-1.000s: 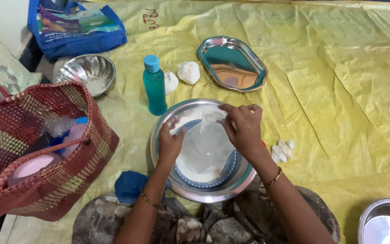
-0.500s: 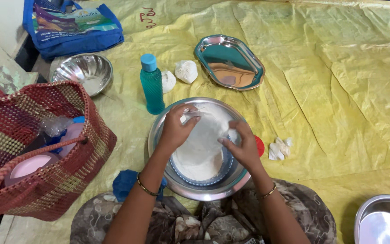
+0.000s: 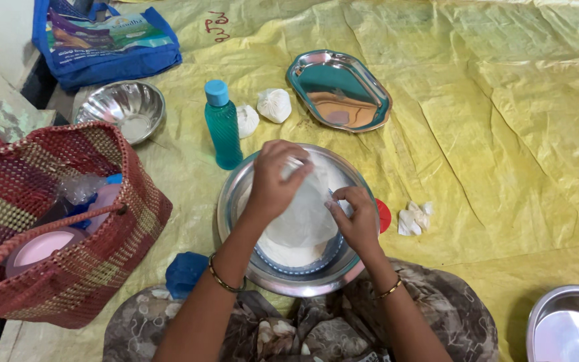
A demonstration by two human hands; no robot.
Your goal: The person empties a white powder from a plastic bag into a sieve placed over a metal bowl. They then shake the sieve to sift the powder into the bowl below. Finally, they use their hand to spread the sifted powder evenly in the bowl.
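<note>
Both hands grasping a white cloth (image 3: 301,214) over a steel basin (image 3: 236,201), left hand (image 3: 275,184) at eleven o'clock, right hand (image 3: 354,218) at three, teal bottle (image 3: 222,127) beyond at eleven, woven basket (image 3: 55,221) at nine.

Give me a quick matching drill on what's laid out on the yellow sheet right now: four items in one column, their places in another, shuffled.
Items:
1. teal bottle
2. oval steel tray
3. woven basket
4. small steel bowl

Places:
A. far side of the sheet, right of the two white pouches
B. beside the blue bag
C. upright, just left of the round steel basin
D. at the left edge, holding a pink lid

Pairs: 1-C, 2-A, 3-D, 4-B
</note>
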